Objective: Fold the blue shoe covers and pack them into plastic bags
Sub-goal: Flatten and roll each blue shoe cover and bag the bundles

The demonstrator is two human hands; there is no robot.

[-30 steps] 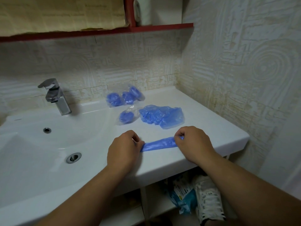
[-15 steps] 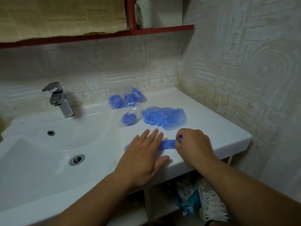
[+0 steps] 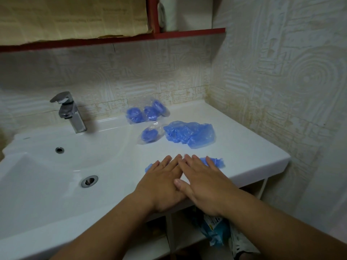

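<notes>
Both hands lie flat, palms down, on a folded blue shoe cover that runs left to right along the near part of the white counter. The left hand covers the left part of the strip; its fingers are straight and slightly spread. The right hand covers the right part, fingers likewise straight and slightly spread, with its thumb lying over the edge of the left hand. Only the two ends of the strip show, one past each hand.

The strip lies near the counter's front edge, and its right end stops short of the rounded right front corner. A band of bare counter separates the strip from the pile of loose shoe covers farther back. Just left of the pile lies a single packed bag. A cluster of packed bags sits at the far edge against the wall. Bare counter extends from the pile rightward to the right wall. The basin and tap occupy the left side.
</notes>
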